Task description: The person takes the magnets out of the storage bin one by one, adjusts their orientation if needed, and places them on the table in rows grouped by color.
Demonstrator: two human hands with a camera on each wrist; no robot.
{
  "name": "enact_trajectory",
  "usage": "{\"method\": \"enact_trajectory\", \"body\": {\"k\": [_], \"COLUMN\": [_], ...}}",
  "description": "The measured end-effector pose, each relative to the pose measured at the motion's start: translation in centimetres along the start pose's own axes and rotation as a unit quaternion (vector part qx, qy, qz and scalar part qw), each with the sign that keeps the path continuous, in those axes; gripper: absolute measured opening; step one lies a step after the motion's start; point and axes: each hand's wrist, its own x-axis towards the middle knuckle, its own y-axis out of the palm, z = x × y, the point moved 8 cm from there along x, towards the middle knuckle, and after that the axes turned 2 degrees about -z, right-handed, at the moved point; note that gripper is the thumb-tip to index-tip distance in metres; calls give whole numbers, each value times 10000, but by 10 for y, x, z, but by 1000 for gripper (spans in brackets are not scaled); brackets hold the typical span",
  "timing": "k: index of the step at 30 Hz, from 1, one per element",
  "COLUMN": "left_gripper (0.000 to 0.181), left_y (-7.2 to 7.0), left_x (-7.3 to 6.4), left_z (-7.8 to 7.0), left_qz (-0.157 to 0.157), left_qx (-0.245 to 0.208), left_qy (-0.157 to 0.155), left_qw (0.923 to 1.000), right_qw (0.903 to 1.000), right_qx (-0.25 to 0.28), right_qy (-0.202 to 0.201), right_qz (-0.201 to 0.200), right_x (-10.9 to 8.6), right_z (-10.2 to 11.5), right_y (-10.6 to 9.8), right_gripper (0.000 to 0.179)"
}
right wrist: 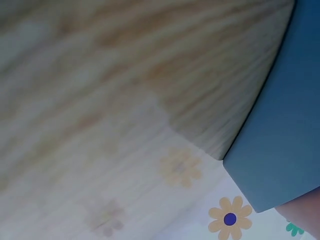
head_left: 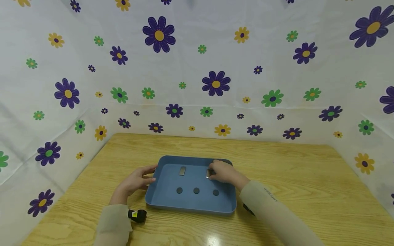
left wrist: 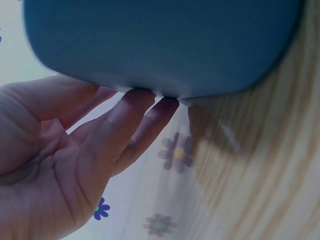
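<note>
A shallow blue tray (head_left: 191,207) lies on the wooden table between both hands. My left hand (head_left: 138,179) is at the tray's left side, its relaxed fingertips touching the outer wall, as the left wrist view also shows. Inside the tray, at the back right, my right hand (head_left: 224,171) pinches a small rectangular metal piece (head_left: 207,173), partly covered by the fingers. A similar metal piece (head_left: 182,171) lies at the back left of the tray. Along the front are three dark round discs, the left disc (head_left: 179,190), the middle disc (head_left: 196,190) and the right disc (head_left: 215,192).
The wooden table (head_left: 292,177) extends around the tray on all sides. Behind it and at both sides hangs a white flower-print curtain (head_left: 184,61). A black wrist camera (head_left: 138,216) sits on the left forearm, near the tray's front left corner.
</note>
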Motion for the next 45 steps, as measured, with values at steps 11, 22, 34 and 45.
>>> {"method": "enact_trajectory", "body": {"k": [11, 22, 34, 45], "left_gripper": [54, 56, 56, 56], "left_y": [-2, -2, 0, -1], "left_x": [1, 1, -1, 0], "left_z": [-1, 1, -3, -2], "left_qz": [-11, -41, 35, 36], "left_qx": [147, 129, 75, 19], "left_qy": [52, 24, 68, 55], "left_qw": [9999, 9999, 9999, 10000], "right_qw": [9978, 9943, 9906, 9896], "right_qx": [598, 947, 1359, 1430], "right_qy": [294, 431, 165, 121], "right_qz": [-28, 226, -15, -10], "right_x": [0, 3, 4, 6], "right_z": [-3, -3, 1, 3], "right_y": [0, 5, 3, 2], "right_gripper": [30, 30, 30, 29]}}
